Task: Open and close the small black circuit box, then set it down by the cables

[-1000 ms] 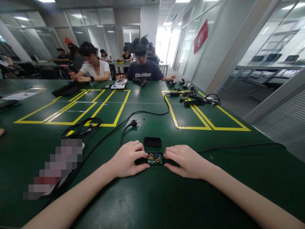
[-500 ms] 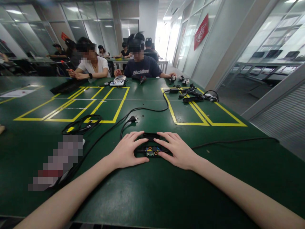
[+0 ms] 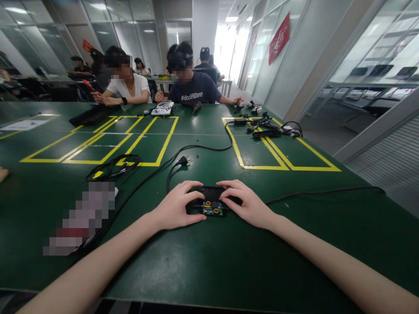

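Observation:
An opened black power adapter case with a circuit board (image 3: 213,209) inside lies in front of me. Copper-wound coils show on the board. Just beyond it is the black plastic cover (image 3: 212,193), its hollow side up. My left hand (image 3: 179,204) grips the left end of the board's case, thumb at the near edge and index finger at the far edge. My right hand (image 3: 246,201) pinches the cover's right end between thumb and fingers; the exact contact is partly hidden. Black cords leave the case on both sides, under my hands.
A black plug (image 3: 183,161) lies beyond my left hand. Left are a coiled cable (image 3: 113,168) and a blurred-out flat object (image 3: 83,218). Yellow tape outlines (image 3: 265,167) mark the green table. More cables (image 3: 271,128) lie far right. Two people sit opposite, near a drill (image 3: 195,107).
My right thumb has moved up off the board to the cover, and its fingers have drawn together. The cover shows more now. My left hand stays nearly in place.

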### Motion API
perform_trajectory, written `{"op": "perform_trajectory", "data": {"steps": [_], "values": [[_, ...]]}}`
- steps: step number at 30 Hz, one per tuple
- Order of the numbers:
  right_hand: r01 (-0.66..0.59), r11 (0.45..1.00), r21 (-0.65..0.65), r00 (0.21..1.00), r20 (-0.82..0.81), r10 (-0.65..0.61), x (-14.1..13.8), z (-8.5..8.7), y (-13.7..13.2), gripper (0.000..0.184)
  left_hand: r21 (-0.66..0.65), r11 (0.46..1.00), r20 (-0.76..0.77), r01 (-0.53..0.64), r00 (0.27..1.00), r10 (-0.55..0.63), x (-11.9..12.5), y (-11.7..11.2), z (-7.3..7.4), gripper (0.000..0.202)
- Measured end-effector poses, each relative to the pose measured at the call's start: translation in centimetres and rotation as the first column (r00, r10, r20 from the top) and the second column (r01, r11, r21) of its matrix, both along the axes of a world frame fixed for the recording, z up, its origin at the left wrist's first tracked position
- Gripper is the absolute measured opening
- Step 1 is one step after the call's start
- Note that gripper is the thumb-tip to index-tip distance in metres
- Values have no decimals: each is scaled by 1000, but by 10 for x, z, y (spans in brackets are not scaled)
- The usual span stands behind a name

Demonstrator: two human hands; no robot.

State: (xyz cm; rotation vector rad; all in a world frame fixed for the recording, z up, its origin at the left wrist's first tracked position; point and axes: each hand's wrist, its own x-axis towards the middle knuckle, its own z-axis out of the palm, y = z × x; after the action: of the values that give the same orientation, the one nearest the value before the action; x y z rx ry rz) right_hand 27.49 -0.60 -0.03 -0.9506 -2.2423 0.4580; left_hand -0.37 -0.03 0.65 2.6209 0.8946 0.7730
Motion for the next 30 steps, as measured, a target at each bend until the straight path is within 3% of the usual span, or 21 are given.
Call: {"op": "perform_trajectory", "data": {"steps": [6,10,17,30], "values": [[-17,996,-86,995,-102,8,-2,-1,1,25,-37,999,-13,17,1000,-17,0,0,-1,40],[46,977,-207,995,-78,-63,-4,-1,1,36,-68,998,-15,2,1000,-3,1,-1,-1,42],[62,942,-331,993,-72,-91,-4,3,1,31,-151,989,18,3,1000,0,3,-4,2,45],[13,959,-283,977,-199,-72,-6,5,-3,29,-262,964,88,-46,994,71,6,-7,6,46]]}}
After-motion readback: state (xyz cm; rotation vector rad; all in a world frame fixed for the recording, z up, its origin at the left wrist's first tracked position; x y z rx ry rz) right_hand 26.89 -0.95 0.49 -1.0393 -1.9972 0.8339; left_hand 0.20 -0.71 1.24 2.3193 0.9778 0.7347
